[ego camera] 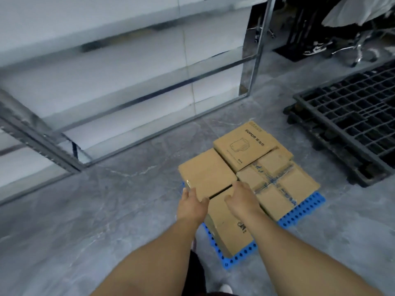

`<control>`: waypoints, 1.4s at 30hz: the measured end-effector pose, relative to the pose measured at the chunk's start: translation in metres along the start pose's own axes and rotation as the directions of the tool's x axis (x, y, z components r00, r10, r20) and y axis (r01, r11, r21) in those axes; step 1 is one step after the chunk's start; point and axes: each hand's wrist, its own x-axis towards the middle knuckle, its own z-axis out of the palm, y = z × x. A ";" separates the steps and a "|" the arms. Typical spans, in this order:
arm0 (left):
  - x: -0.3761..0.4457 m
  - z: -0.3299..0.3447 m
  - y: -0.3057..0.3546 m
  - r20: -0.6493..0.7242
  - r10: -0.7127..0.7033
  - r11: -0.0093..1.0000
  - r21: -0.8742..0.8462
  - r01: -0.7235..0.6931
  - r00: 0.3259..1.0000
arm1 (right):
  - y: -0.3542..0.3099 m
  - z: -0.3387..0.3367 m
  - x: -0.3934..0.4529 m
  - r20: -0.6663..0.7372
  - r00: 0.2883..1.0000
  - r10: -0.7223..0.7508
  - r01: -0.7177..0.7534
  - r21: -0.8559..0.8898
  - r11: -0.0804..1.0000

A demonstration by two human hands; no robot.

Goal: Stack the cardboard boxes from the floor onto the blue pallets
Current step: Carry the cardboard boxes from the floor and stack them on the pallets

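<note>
A blue perforated pallet (pixel 299 214) lies on the grey floor with several cardboard boxes on it. A plain box (pixel 207 174) sits at the left. My left hand (pixel 192 204) grips its near left corner and my right hand (pixel 239 197) rests on its near right edge. Under my right arm lies a lower box (pixel 230 233) with a dark logo. A box crossed with blue-printed tape (pixel 282 186) fills the right side. A printed "SUPOR" box (pixel 243 146) lies on top at the back.
A black grid pallet (pixel 350 120) lies on the floor to the right. A metal-framed white partition (pixel 136 77) runs along the left and back. Chair bases and dark clutter (pixel 333 39) stand at the far right. Grey marble floor (pixel 106 210) spreads to the left.
</note>
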 end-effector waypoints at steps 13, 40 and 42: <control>-0.048 -0.085 -0.085 -0.352 -0.284 0.952 -0.216 0.218 0.892 | -0.120 0.042 -0.030 0.135 0.912 -0.388 0.406 -0.158 0.900; -0.074 -0.259 -0.372 -0.413 -0.542 0.808 -0.495 0.319 0.732 | -0.394 0.252 -0.138 0.268 0.778 -0.568 0.623 -0.215 0.752; -0.083 -0.269 -0.397 -0.408 -0.583 0.779 -0.525 0.342 0.703 | -0.415 0.275 -0.152 0.305 0.742 -0.597 0.666 -0.226 0.711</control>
